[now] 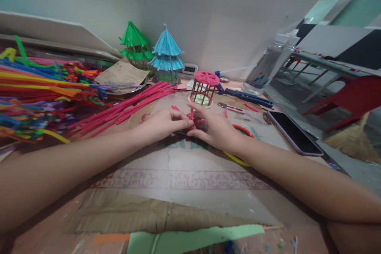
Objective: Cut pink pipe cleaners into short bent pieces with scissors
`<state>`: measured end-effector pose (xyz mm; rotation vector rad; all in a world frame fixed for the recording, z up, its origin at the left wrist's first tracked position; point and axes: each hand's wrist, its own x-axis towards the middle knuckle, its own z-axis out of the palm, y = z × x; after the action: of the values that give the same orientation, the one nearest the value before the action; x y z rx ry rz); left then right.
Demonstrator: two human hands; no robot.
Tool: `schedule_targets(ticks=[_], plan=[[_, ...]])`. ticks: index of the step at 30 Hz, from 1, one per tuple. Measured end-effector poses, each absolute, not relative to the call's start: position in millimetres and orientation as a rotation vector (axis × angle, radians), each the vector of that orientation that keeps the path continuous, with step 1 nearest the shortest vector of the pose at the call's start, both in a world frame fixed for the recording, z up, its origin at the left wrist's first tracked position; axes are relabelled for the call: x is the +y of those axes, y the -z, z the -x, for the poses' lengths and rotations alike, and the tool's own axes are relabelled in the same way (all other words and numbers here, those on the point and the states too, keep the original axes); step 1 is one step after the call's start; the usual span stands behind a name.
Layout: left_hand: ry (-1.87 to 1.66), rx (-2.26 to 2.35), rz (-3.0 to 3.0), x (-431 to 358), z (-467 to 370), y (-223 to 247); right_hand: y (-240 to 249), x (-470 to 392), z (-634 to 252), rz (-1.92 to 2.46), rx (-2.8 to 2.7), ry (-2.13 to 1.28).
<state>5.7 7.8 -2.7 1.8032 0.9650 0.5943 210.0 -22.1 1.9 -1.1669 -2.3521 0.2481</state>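
My left hand [166, 124] pinches a short pink-red pipe cleaner [191, 116] between thumb and fingertips, over the middle of the board. My right hand [222, 129] curls around the same pipe cleaner from the other side, thumb low and index finger raised; part of the piece is hidden inside it. Just beyond the hands stands a small round frame [206, 77] with a pink spoked top, brown posts and a pale green base. A bundle of long pink pipe cleaners [127, 108] lies left of my left hand. Scissors with an orange and yellow handle [238, 159] lie partly under my right forearm.
Green [135, 41] and blue [166, 47] pagoda models stand at the back. Many coloured pipe cleaners [38, 87] fill the left side. On the right are blue-handled pliers [248, 97], a clear bottle [264, 65] and a phone [293, 131]. Cardboard [143, 212] lies in front.
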Motion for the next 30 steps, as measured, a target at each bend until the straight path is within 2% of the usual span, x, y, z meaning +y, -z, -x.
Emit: schedule_targets(ticks=[30], plan=[[-0.586,0.964,-1.762,7.6,-7.4,3.0,-0.8,-24.2,-210.2,1.085,-2.346,-0.186]])
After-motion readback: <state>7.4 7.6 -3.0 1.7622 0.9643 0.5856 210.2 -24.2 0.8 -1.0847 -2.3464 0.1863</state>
